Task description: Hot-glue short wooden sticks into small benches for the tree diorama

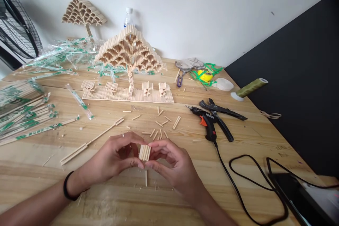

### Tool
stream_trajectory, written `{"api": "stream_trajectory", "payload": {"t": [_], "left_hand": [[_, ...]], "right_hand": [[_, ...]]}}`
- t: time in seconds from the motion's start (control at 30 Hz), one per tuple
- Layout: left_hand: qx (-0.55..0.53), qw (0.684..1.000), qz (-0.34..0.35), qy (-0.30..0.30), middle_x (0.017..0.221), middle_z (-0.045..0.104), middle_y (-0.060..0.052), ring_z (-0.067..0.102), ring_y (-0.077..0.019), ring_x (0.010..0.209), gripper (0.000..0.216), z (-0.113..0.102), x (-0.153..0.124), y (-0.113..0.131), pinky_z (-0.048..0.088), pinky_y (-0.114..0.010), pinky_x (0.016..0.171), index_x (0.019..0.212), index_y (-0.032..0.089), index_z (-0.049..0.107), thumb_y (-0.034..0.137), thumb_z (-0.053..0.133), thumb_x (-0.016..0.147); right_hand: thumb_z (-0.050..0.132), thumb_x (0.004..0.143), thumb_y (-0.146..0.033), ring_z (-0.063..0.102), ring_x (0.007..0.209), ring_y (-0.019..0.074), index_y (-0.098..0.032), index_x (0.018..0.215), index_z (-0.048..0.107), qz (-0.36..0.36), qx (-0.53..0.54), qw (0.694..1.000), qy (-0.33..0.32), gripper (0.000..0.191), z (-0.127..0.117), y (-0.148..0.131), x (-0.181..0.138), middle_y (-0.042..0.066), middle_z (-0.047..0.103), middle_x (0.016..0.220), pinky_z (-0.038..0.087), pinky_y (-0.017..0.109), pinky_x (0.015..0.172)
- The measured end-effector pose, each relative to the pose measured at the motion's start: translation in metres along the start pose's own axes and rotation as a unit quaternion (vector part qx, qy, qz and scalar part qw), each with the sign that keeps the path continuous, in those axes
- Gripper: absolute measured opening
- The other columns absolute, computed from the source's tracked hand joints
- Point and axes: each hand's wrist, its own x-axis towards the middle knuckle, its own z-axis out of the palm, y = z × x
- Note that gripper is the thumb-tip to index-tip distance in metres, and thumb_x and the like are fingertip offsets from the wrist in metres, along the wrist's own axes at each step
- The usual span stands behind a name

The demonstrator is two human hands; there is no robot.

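Note:
Between my two hands is a small panel of short wooden sticks [144, 152] laid side by side. My left hand [119, 153] grips its left edge with thumb and fingers. From the right, my right hand [172, 159] pinches the other edge. One short stick [146, 178] lies on the table just below the panel. Several cut stick pieces [159, 124] are scattered beyond my hands. Farther back stands a tree-shaped stick model [130, 54] on a flat stick base [124, 93], with small stick stools along it.
A black glue gun [209, 123] with its cord and a black-handled cutter [219, 113] lie right. Wrapped chopsticks [23, 113] are piled left. A second stick tree [83, 12], a bottle [128, 17], a fan [18, 21] and a thread spool [250, 90] stand farther out.

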Motion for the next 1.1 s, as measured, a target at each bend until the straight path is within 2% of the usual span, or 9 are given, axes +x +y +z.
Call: {"api": "stream_trajectory", "payload": {"t": [0.2, 0.37, 0.7, 0.97, 1.1], "left_hand": [[0.030, 1.000, 0.007, -0.006, 0.108, 0.072, -0.011, 0.071, -0.0198, 0.095, 0.026, -0.002, 0.000, 0.007, 0.057, -0.027, 0.075, 0.121, 0.018, 0.073, 0.028, 0.072, 0.098], [0.050, 0.998, 0.018, -0.014, 0.108, 0.074, -0.011, 0.069, -0.0180, 0.088, 0.025, -0.002, 0.000, 0.006, 0.053, -0.025, 0.069, 0.120, 0.018, 0.076, 0.026, 0.074, 0.096], [0.053, 0.999, 0.010, -0.009, 0.093, 0.073, -0.008, 0.062, -0.0138, 0.071, 0.022, -0.003, 0.001, 0.006, 0.048, -0.023, 0.062, 0.115, 0.017, 0.079, 0.025, 0.076, 0.094], [0.031, 0.999, -0.018, -0.014, 0.100, 0.075, -0.010, 0.069, -0.0179, 0.080, 0.025, -0.002, 0.001, 0.004, 0.052, -0.025, 0.066, 0.116, 0.017, 0.079, 0.029, 0.076, 0.094], [0.029, 0.999, -0.025, 0.001, 0.104, 0.074, -0.010, 0.069, -0.0188, 0.082, 0.028, -0.001, 0.001, 0.001, 0.054, -0.027, 0.068, 0.116, 0.018, 0.078, 0.035, 0.077, 0.094]], "right_hand": [[0.089, 0.082, -0.033, 0.079, 0.087, 0.0199, -0.021, 0.110, 0.071, 0.018, -0.002, 1.000, 0.004, 0.036, 0.001, -0.002, 0.000, 0.004, 0.081, 0.089, 0.063, 0.033, 0.083], [0.093, 0.078, -0.041, 0.080, 0.086, 0.0224, -0.020, 0.101, 0.073, 0.041, 0.002, 0.999, 0.008, 0.037, 0.001, -0.002, 0.000, 0.005, 0.083, 0.085, 0.063, 0.034, 0.083], [0.100, 0.069, -0.036, 0.080, 0.076, 0.0204, -0.021, 0.092, 0.074, 0.049, 0.048, 0.997, 0.021, 0.037, 0.002, 0.006, 0.001, 0.003, 0.083, 0.081, 0.064, 0.030, 0.075], [0.097, 0.073, -0.037, 0.080, 0.077, 0.0200, -0.022, 0.094, 0.074, 0.039, 0.033, 0.998, 0.026, 0.034, 0.003, 0.007, -0.001, 0.003, 0.083, 0.082, 0.063, 0.029, 0.075], [0.092, 0.080, -0.041, 0.079, 0.075, 0.0191, -0.022, 0.101, 0.073, 0.051, 0.057, 0.997, 0.015, 0.033, 0.002, 0.004, -0.001, 0.003, 0.083, 0.084, 0.063, 0.030, 0.074]]}}
